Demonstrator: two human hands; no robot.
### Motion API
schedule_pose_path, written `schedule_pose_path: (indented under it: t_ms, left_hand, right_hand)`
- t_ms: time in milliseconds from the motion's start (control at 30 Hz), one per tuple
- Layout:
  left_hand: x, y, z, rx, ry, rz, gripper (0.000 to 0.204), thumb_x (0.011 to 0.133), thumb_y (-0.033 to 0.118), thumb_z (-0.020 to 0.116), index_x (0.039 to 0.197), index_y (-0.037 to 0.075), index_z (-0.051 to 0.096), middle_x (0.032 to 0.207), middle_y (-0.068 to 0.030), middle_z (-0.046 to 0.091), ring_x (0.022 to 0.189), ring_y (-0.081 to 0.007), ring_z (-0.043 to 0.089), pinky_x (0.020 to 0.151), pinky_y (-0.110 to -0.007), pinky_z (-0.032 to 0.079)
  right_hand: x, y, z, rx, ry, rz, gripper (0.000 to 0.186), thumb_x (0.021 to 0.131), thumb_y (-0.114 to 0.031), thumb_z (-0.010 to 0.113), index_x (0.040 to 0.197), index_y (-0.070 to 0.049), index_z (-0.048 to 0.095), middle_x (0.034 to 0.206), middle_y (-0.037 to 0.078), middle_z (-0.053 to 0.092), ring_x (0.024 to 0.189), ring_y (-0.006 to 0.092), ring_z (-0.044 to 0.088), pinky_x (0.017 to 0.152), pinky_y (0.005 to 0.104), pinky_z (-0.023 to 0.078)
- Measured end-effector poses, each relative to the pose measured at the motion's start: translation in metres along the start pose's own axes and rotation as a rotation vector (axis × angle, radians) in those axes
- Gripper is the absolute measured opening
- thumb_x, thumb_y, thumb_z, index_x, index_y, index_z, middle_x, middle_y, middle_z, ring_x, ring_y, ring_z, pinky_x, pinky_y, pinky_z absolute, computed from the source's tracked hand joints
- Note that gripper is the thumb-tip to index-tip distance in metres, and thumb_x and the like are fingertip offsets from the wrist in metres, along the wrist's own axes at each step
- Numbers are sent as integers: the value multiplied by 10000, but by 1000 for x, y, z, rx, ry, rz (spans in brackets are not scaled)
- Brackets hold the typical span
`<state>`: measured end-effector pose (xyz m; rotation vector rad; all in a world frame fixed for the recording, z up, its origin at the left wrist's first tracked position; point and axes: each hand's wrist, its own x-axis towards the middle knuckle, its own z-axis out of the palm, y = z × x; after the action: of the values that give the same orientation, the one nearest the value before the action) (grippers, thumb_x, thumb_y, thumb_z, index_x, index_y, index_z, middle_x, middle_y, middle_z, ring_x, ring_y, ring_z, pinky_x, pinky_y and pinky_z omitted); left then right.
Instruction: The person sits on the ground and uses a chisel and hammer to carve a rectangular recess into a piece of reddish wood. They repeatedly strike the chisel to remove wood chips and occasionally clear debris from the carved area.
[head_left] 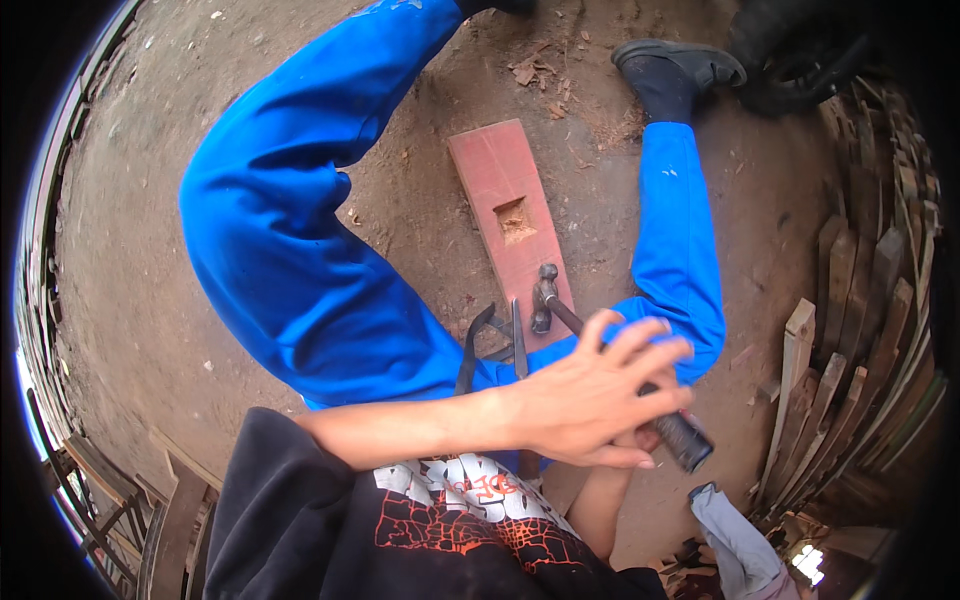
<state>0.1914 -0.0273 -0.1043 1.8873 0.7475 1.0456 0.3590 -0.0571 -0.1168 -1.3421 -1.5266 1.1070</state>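
My left hand (605, 390) reaches across from the left with its fingers spread, slightly blurred, over the hammer handle and my right hand. Most of my right hand (640, 437) is hidden beneath it; the visible fingers close round the handle of a hammer (545, 300). Its dark metal head points forward, and its black grip end sticks out at the right. Between my legs lies a red-painted wooden board (503, 165) with a rectangular recess cut into it. A narrow metal blade, like a chisel (518, 340), and a dark bent metal tool (476, 340) are at my lap.
My blue-trousered legs (310, 200) flank the board. Wood chips (535, 72) lie scattered on the dirt floor (150, 250). Timber offcuts (830, 370) are stacked at the right, a dark tyre (790, 50) beyond. Someone's grey-clad limb (735, 540) shows at lower right.
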Motion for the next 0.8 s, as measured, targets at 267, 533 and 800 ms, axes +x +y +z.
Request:
schedule_pose_path:
  t_ms: [267,533,800]
  left_hand:
    - [-113,-43,23,328,-381,-286,558,826,287,619,1325,68,495,1356,-161,475,1338,-311,419,1087,-594,304]
    - [-106,-62,46,308,-448,-19,182,841,174,543,965,43,569,921,-82,579,984,-239,634,1019,-445,447]
    - [-103,-41,-16,-134,41,-222,344,853,6,578,1184,-29,489,1049,-194,557,955,-390,593,850,-449,505]
  right_hand:
    - [47,-12,-17,85,-16,-83,371,938,-334,494,887,28,551,912,221,626,903,345,627,860,487,496]
    - [50,-38,-36,372,36,-235,477,971,-540,397,845,-84,457,732,68,462,726,210,461,788,405,374]
    - [59,-18,-44,592,88,-203,381,1002,-439,419,808,-111,420,613,9,394,569,138,385,661,355,369]
